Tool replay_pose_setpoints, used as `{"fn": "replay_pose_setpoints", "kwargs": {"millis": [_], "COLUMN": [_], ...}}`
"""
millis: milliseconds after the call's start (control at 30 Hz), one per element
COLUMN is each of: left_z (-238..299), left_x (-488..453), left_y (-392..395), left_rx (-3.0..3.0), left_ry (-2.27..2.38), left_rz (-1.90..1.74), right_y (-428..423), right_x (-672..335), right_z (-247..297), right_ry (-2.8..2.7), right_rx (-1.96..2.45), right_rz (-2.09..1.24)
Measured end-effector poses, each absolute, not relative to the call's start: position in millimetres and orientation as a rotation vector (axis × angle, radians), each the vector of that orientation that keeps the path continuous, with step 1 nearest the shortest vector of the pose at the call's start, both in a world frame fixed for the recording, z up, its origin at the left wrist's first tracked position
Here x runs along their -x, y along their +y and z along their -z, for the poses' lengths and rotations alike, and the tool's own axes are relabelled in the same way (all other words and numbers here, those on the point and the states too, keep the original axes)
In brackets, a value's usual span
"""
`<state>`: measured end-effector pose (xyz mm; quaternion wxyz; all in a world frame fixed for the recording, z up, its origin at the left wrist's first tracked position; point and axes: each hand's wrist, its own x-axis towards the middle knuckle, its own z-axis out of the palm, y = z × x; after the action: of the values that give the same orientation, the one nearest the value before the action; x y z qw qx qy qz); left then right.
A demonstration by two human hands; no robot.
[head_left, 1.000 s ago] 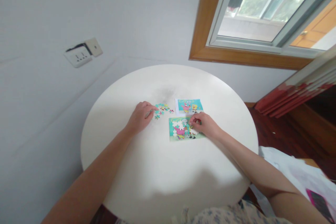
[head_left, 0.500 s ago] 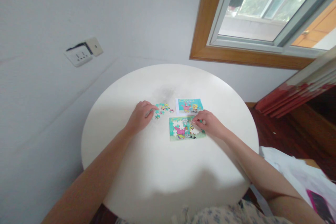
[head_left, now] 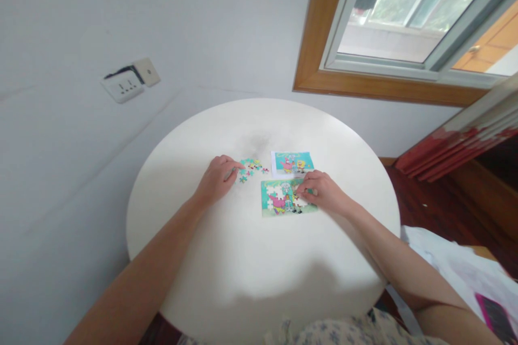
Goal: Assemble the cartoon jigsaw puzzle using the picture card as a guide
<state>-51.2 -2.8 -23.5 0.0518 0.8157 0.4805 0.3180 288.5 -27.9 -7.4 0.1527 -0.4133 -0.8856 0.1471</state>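
A partly filled jigsaw puzzle (head_left: 279,205) with cartoon figures lies flat on the white round table (head_left: 251,259). White gaps show at its upper left and on its right side. Over that right side, my right hand (head_left: 321,190) is closed, fingertips pressed down at a gap on a puzzle piece mostly hidden beneath them. Loose puzzle pieces (head_left: 254,165), several of them, are spread left of and above the puzzle. My left hand (head_left: 220,177) rests at their left edge, index finger stretched onto them and thumb apart, gripping nothing visible.
A picture card (head_left: 293,163) with the same figures lies just behind the puzzle. Beyond the table are the wall with a socket (head_left: 123,86) and a wood-framed window (head_left: 307,73). A pink-edged phone (head_left: 496,312) lies on white cloth at lower right.
My right fingertips have shifted very slightly over the gap in the puzzle. My left hand has stayed by the loose pieces, and the view has tilted a touch.
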Motion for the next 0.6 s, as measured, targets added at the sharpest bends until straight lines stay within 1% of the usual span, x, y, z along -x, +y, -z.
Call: {"fn": "replay_pose_setpoints", "kwargs": {"millis": [600], "left_z": [23.9], "left_x": [53.6], "left_y": [-1.2], "left_rx": [-2.491], "left_ry": [1.483], "left_rz": [-0.988], "right_y": [-26.5], "right_x": [-290.3], "right_z": [12.0], "right_ry": [-2.5], "right_rx": [1.145], "right_rz": [-0.43]}}
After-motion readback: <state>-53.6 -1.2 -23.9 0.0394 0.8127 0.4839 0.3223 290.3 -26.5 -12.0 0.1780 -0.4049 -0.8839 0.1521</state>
